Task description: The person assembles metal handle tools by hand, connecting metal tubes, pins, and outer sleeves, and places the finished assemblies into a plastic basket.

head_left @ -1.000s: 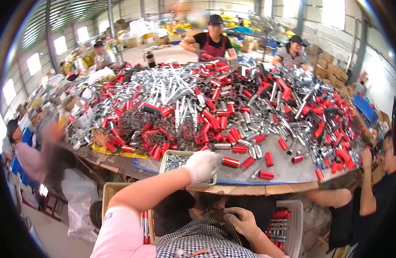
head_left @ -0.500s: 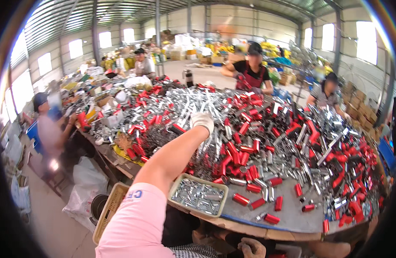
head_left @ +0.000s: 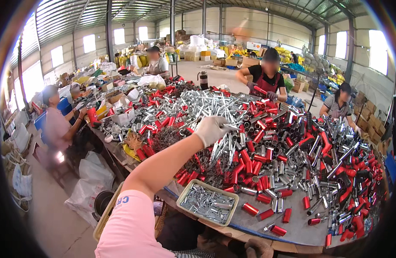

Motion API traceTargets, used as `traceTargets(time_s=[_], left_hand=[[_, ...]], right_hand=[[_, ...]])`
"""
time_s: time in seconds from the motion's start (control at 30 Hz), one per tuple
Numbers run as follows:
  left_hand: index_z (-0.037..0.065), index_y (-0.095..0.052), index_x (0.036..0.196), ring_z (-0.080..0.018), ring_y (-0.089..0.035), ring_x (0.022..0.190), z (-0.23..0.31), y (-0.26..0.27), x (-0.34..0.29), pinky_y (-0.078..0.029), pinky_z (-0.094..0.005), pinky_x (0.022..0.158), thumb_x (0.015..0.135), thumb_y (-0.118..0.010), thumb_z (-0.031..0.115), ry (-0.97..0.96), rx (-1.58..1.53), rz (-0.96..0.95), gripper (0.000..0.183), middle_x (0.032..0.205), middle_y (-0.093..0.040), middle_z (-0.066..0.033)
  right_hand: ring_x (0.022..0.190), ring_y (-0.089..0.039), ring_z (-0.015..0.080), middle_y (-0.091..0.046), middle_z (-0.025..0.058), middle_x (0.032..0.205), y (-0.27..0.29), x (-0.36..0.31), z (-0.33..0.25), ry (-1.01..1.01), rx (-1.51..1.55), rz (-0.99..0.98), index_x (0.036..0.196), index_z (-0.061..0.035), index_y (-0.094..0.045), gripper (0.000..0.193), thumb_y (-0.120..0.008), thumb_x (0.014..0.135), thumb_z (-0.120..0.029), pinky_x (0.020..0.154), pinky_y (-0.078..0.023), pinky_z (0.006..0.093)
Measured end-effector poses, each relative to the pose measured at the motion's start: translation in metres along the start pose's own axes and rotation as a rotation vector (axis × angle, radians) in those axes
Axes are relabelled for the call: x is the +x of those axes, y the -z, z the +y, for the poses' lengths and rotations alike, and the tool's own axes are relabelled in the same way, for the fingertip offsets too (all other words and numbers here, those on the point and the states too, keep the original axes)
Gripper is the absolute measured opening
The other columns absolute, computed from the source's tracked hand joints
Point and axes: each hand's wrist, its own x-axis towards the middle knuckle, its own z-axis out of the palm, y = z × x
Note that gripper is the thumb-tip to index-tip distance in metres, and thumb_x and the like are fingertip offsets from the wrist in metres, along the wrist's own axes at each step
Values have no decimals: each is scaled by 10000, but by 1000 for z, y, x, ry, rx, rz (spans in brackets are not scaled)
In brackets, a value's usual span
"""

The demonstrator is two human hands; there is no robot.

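My left hand (head_left: 211, 130), in a whitish glove, reaches over the heap on the table. Its fingers are closed round slim silver metal rods (head_left: 232, 127), their ends poking out past the fingertips. Under and beyond the hand lies a mound of similar silver rods (head_left: 202, 103). A cream plastic tray (head_left: 179, 202) with small metal pins stands at the near table edge, below my left forearm. At the bottom edge of the view, my right hand (head_left: 259, 248) is low, dim and partly cut off; its fingers are not clear.
Red and chrome tubes (head_left: 288, 215) cover much of the table (head_left: 254, 225). A dark tangle of wire (head_left: 174, 144) lies left of the rods. Co-workers stand or sit round the far and left sides. A thermos (head_left: 203, 80) stands at the back; white sacks (head_left: 88, 180) rest on the floor.
My left hand has lifted a little off the rod mound and now shows rods at its fingertips. The whole view has shifted slightly. A person opposite now holds a red tube level.
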Motion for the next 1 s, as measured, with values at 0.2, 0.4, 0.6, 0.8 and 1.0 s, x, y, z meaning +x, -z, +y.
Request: traceTargets(time_s=[0.2,0.4,0.6,0.8,1.0], left_hand=[[43,-683,953,-234,-663,751,93,-2,-137,-527,-330,673,797,-738,144,-323,-573,-383,194,824,-671,-108],[18,-632,951,-231,-623,688,139,-45,-242,-491,-320,634,801,-689,150,-191,-787,-525,207,765,-618,-104],[-73,-565,1052,-127,-629,633,152,-62,-280,-504,-265,590,852,-571,25,232,-886,-342,223,742,-633,-86],[-67,-552,1166,-76,-594,570,172,-71,-284,-480,-220,522,848,-534,-41,312,-1111,-269,320,743,-647,-80],[-46,-501,1209,-81,-551,515,173,-78,-288,-482,-207,508,858,-420,-93,205,-1133,-262,364,798,-634,-112]], right_hand=[[1104,-516,478,-529,288,1233,-20,17,-41,287,-476,336,1296,49,-474,537,-642,828,-154,965,-431,496],[907,-654,335,-644,231,1044,-49,-29,-21,-203,-7,125,1208,43,-557,410,-588,891,-215,811,-511,382],[1048,-625,368,-622,244,1118,-56,-25,-31,-263,174,83,1267,14,-520,388,-542,930,-176,898,-482,388],[1046,-630,363,-611,244,1154,-66,-47,0,-376,385,38,1331,14,-471,442,-522,939,-184,880,-485,389],[884,-606,191,-614,156,1032,-62,-47,-9,-364,471,16,1273,38,-481,385,-542,959,-177,765,-484,306]])
